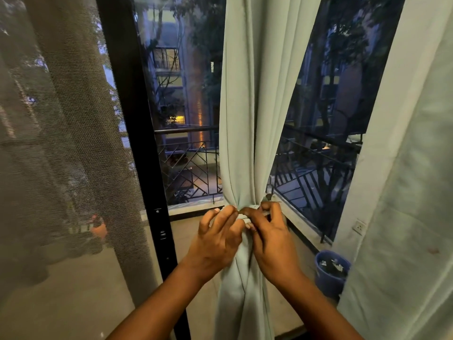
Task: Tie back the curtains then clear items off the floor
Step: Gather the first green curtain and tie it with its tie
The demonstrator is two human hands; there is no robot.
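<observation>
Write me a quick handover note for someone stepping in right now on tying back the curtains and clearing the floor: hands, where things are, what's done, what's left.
Left hand: fingers curled on the tie band, at the gathered waist of the pale green curtain.
Right hand: pinches the same band from the other side.
Curtain is bunched in front of the glass door, with the band wrapped around it; whether it is fastened cannot be seen.
A second curtain hangs loose on the right.
A blue bin with scraps stands on the floor by the wall.
Left to do: finish this tie, see to the other curtain, then clear the floor.
</observation>
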